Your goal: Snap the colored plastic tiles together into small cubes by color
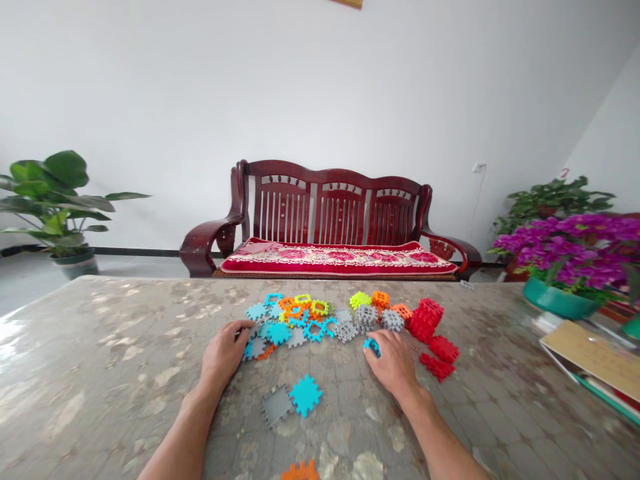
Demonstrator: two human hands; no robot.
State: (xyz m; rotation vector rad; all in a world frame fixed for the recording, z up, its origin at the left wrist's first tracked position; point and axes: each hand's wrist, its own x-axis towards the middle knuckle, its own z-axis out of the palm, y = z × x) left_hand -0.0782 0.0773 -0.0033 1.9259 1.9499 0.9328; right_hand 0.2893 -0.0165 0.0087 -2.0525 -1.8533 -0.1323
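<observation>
My left hand (225, 350) rests at the left edge of a loose pile of flat notched pieces, its fingertips bent against grey and blue ones; whether it grips one is hidden. My right hand (393, 360) is curled round a blue piece (371, 346), just in front of grey stacks (366, 318). Between the hands lie blue pieces (279, 333), with orange and yellow-green ones behind. Nearer me, a grey square piece (277, 405) touches a bright blue piece (305, 395). Red stacked pieces (426, 319) stand right of my right hand. An orange piece (301, 471) shows at the bottom edge.
The patterned table (135, 373) spans the foreground. At its right stand purple flowers in a green pot (560, 297), beside papers and books (595, 353). A wooden bench (340, 200) with a red cushion is beyond the table. A potted plant (75, 263) stands at the left.
</observation>
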